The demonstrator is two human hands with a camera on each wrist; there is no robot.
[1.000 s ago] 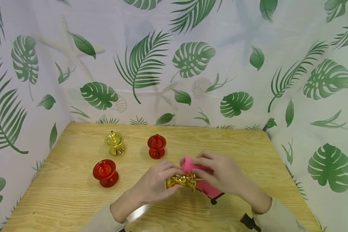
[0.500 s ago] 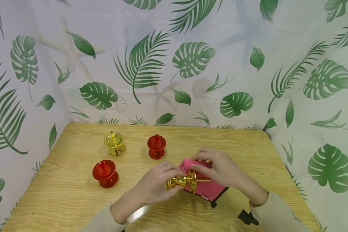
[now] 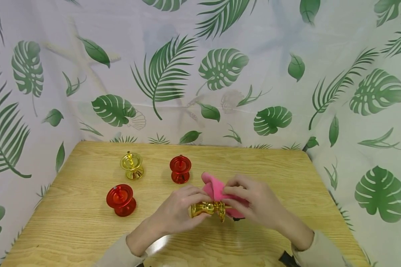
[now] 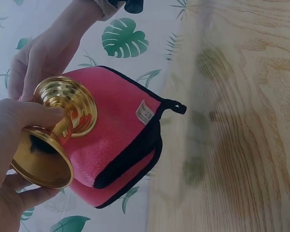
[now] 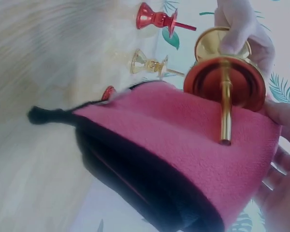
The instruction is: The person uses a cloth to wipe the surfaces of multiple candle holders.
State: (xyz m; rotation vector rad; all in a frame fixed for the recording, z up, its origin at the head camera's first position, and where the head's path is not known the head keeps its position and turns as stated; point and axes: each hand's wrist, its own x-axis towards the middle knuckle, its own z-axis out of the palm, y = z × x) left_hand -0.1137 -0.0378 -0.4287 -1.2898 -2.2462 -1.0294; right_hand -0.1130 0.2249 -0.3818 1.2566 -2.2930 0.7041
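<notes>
My left hand (image 3: 177, 213) grips a gold candle holder (image 3: 202, 209) by its waist and holds it tilted on its side above the table. Its hollow base shows in the left wrist view, and a thin gold rod (image 5: 225, 116) sticks out of its dish in the right wrist view. In my right hand (image 3: 258, 202) is a pink cloth (image 3: 216, 188) with black edging, pinched beside the dish. A hanging loop (image 4: 175, 106) and a white label (image 4: 144, 113) show on the cloth. Whether the cloth touches the dish rim is hard to tell.
Two red candle holders (image 3: 121, 198) and a gold one (image 3: 132, 165) stand upright on the wooden table (image 3: 70, 222), left of and behind my hands. The second red holder (image 3: 180, 168) is just beyond my left hand. Leaf-patterned sheeting (image 3: 187, 74) surrounds the table.
The cloth's low-hanging part has been drawn up, and a fold of it now rises behind the dish. My right hand shifted up and back down around the rod; my left hand stayed put.
</notes>
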